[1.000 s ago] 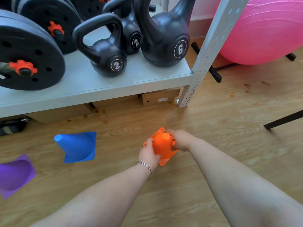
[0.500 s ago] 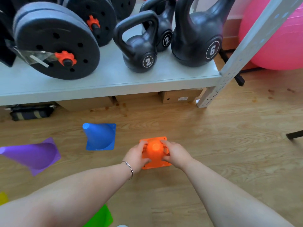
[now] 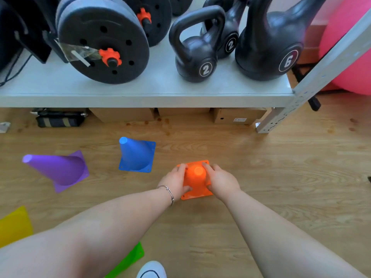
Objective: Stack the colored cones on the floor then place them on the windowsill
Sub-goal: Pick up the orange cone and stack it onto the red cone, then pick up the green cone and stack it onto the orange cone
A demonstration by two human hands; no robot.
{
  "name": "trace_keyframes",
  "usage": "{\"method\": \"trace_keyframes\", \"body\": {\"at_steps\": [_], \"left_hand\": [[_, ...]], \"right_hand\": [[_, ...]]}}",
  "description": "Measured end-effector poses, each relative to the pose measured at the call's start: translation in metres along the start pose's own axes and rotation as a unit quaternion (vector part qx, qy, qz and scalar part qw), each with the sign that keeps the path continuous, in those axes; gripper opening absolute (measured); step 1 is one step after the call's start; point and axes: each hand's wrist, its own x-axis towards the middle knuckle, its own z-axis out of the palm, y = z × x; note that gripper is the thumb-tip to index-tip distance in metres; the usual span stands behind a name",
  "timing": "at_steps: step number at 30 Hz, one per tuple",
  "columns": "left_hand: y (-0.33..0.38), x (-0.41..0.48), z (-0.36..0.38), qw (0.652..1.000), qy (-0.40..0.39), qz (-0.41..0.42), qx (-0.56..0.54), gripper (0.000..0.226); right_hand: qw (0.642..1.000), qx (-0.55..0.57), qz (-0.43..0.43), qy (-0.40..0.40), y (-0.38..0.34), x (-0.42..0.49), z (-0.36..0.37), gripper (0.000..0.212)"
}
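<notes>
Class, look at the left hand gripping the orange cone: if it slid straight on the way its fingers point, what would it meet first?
Probably bare floor, then the cardboard boxes under the shelf; the blue cone sits left of the left hand. Depth is uncertain.

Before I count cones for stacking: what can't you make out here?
All in the head view:
- Green cone: mostly behind the left forearm, cut by the bottom edge.
- Yellow cone: cut by the left edge.
- Orange cone: sides covered by left hand and right hand.
- Windowsill: outside the frame.
</notes>
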Motion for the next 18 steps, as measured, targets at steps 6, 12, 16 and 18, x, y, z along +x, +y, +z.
{"method": "trace_keyframes", "body": {"at_steps": [6,12,16,18], "left_hand": [[-0.004,-0.019,-0.001,0.965,0.108,-0.025,0.239,0.088],[-0.006,-0.034,-0.03,0.948,0.172,-0.027,0.267,0.082],[-0.016,-0.049,-0.057,0.937,0.205,-0.006,0.282,0.071],[-0.022,-0.061,-0.074,0.934,0.216,0.006,0.286,0.065]], "right_hand": [[0.971,-0.177,0.005,0.163,0.002,-0.004,-0.003,0.065],[0.971,-0.186,0.001,0.151,-0.013,-0.014,-0.046,0.068],[0.966,-0.161,-0.033,0.202,-0.041,-0.013,-0.075,0.065],[0.961,-0.157,-0.063,0.217,-0.065,-0.013,-0.088,0.064]]}}
